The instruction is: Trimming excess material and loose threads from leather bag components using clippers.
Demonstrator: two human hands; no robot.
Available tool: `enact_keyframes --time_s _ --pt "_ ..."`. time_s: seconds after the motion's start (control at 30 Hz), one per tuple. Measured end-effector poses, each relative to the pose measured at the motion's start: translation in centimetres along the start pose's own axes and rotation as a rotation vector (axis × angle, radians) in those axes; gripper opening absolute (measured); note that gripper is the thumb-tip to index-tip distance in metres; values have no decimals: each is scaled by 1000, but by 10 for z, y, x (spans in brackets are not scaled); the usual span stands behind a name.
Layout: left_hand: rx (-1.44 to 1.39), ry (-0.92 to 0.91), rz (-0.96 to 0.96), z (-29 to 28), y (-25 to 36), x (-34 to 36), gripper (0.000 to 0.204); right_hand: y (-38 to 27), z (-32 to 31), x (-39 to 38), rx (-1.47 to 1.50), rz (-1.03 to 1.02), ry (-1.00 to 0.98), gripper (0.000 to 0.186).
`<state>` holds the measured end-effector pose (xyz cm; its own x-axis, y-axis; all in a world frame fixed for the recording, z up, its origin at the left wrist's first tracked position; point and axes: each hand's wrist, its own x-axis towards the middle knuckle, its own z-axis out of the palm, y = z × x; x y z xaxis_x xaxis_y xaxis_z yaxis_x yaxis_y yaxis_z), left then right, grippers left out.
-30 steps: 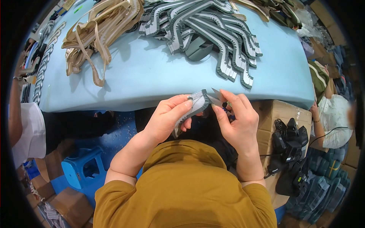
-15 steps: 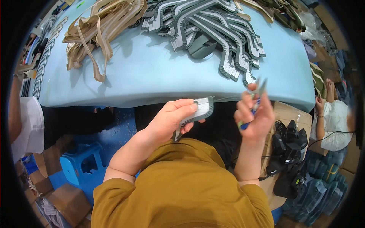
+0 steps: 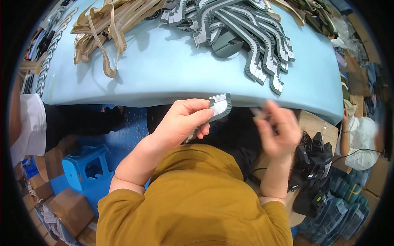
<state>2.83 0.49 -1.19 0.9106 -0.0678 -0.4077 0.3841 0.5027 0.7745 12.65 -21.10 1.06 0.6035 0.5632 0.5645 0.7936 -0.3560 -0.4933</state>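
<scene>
My left hand (image 3: 185,119) pinches a curved fabric strip (image 3: 221,107) between thumb and fingers, just in front of the table edge. The strip is white on its face with a dark green-grey rim. Its squared end points up and right; the rest runs down behind my fingers. To the right, my right hand (image 3: 280,129) is smeared by motion. A blurred grey blade of small snips (image 3: 257,112) shows at its fingertips, pointing left; the handles are hidden. The two hands are apart.
A light blue table (image 3: 164,74) carries a pile of similar grey-green strips (image 3: 262,49) and a heap of beige strips (image 3: 111,33). Black devices with cables (image 3: 314,156) lie on a cardboard box (image 3: 305,123) at right. A blue stool (image 3: 86,166) stands left; people sit on both sides.
My right hand has turned: the snips' blades pointed up and their blue-green handles showed before; now the blade points left. The left hand still holds the strip, whose end is tilted slightly higher.
</scene>
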Motion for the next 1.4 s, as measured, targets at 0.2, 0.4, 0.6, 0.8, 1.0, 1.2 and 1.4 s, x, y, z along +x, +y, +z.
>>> enact_keyframes --time_s 0.2,0.4,0.6,0.8,1.0,1.2,1.4 --pt "103 28 21 6 3 -2 16 -15 19 10 -52 -147 -181 43" --pt "138 -69 -15 2 -2 -6 16 -15 13 16 -60 -266 -240 46" --pt "231 -81 3 9 -1 -6 17 -12 13 11 -61 -264 -245 44" --pt "447 -74 166 11 -4 -4 19 -12 11 9 -66 -266 -231 39" --pt "442 -84 197 18 -6 -5 11 -15 5 4 -175 -301 -237 35" --pt "312 3 115 22 0 -6 9 -6 6 -1 111 57 -9 35" --pt "352 20 259 20 -4 -4 11 -11 2 -5 180 118 -29 33"
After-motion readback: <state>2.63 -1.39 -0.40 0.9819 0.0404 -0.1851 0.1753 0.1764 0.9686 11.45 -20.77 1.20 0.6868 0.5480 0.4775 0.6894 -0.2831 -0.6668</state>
